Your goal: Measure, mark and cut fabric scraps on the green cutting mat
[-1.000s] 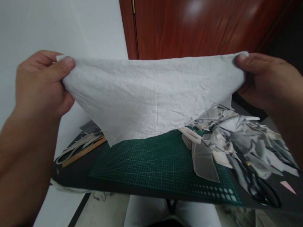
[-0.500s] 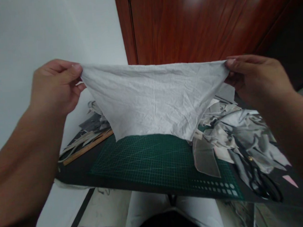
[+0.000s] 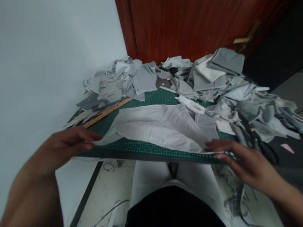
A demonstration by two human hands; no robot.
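A thin white piece of fabric (image 3: 154, 123) lies mostly over the green cutting mat (image 3: 145, 147), its near corners drawn out to both sides. Its left corner is pinched between the thumb and fingers of my left hand (image 3: 71, 144), just off the mat's left front. My right hand (image 3: 238, 157) grips the right corner at the mat's front edge, thumb below and fingers on top. Between the hands the near edge curves away from me, and the far part spreads over the mat with soft creases.
Heaps of grey and white fabric scraps (image 3: 121, 79) line the back of the table, with another pile (image 3: 259, 107) on the right. Black-handled scissors (image 3: 269, 152) lie partly under the right pile. A wooden ruler (image 3: 107, 112) rests at left. Behind stands a brown door (image 3: 182, 26).
Both hands have come down and toward me, still holding the fabric's corners. The fabric went from stretched upright in the air to lying over the mat. The view has tilted.
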